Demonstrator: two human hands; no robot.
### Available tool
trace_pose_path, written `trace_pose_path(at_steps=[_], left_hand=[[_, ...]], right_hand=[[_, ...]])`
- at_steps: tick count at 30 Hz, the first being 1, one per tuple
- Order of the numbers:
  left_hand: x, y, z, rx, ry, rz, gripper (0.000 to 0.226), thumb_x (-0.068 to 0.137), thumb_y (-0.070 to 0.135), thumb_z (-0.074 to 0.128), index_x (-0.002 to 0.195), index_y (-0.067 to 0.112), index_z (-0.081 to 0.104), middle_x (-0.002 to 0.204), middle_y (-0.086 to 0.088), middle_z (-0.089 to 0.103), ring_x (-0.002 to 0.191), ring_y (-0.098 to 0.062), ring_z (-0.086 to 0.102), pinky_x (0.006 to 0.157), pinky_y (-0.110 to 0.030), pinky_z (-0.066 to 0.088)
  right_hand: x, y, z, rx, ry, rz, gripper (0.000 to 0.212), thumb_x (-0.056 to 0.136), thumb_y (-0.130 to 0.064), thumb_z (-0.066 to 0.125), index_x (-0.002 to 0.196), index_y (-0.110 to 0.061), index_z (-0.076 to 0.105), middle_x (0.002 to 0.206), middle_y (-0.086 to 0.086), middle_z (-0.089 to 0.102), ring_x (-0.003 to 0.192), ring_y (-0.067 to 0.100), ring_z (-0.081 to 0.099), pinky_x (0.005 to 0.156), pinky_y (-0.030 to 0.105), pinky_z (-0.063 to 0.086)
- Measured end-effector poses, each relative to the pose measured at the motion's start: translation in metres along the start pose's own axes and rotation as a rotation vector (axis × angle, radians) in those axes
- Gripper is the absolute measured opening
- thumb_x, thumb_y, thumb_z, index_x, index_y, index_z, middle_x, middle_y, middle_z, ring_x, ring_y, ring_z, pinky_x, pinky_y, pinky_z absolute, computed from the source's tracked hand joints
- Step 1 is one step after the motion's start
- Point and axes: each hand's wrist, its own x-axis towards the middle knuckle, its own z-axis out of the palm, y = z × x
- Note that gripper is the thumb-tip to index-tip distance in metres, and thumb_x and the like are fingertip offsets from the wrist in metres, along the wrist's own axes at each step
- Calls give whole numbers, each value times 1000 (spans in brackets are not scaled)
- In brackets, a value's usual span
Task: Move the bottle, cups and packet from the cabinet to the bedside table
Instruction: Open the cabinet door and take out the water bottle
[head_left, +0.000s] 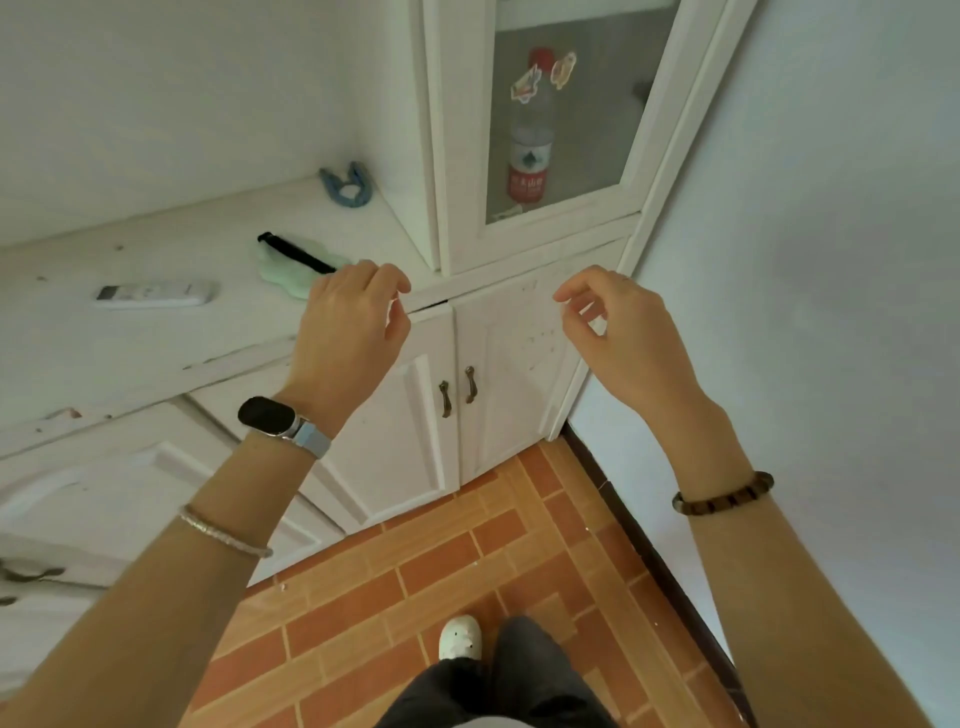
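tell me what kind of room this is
Likely a room in a home, perhaps a bedroom: a white cabinet with a bottle behind its glass door, a remote on the counter, and brick-pattern floor tiles.

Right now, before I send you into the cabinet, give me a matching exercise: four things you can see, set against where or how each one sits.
Things:
1 bottle
2 remote control
3 blue clip
4 watch

Places or states:
A lying flat on the counter
B worn on the wrist below the left hand
C upright behind the glass door
D at the far back edge of the counter

Pairs: 1-C, 2-A, 3-D, 4-B.
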Motion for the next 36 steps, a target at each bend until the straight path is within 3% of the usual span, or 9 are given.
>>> trace_pose_path(at_steps=[7, 12, 21, 27, 32, 36], left_hand=[[69, -4, -11, 17, 139, 25, 14, 87, 2, 54, 98, 6, 62, 85, -8, 61, 78, -25, 54, 80, -35, 40], [128, -7, -31, 29, 246, 88, 14, 84, -2, 54, 93, 6, 62, 80, -6, 57, 72, -23, 49, 74, -28, 34], [213, 1, -72, 76, 362, 209, 21, 83, -4, 55, 101, 4, 62, 93, -9, 61, 85, -26, 57, 78, -36, 46], [251, 6, -92, 129, 398, 250, 33, 86, 1, 55, 118, 3, 58, 121, -11, 58, 108, -24, 54, 97, -29, 38], [261, 3, -94, 185, 356, 239, 51, 83, 5, 62, 132, 2, 49, 135, -12, 51, 120, -24, 50, 106, -30, 34], [258, -2, -92, 242, 322, 230, 58, 84, 11, 62, 138, 3, 42, 142, -11, 46, 127, -22, 45, 113, -31, 24]], right_hand=[[84, -21, -40, 71, 121, -89, 13, 92, -23, 56, 103, -25, 64, 92, -11, 66, 87, 9, 62, 81, 36, 54], [143, -48, -77, 137, 191, -197, 11, 91, -22, 58, 100, -26, 64, 90, -15, 66, 89, 7, 61, 85, 36, 52], [227, -103, -133, 190, 312, -327, 12, 90, -18, 58, 100, -21, 64, 89, -7, 66, 81, 11, 62, 80, 35, 53], [273, -143, -160, 284, 398, -379, 21, 91, -14, 58, 111, -17, 63, 93, -4, 65, 79, 4, 60, 76, 16, 51], [298, -177, -171, 320, 454, -415, 34, 90, -16, 59, 124, -15, 59, 105, -2, 64, 85, 5, 63, 85, 23, 52], [304, -198, -174, 378, 497, -421, 29, 89, -9, 60, 118, -6, 61, 99, 5, 66, 85, 15, 63, 88, 26, 51]])
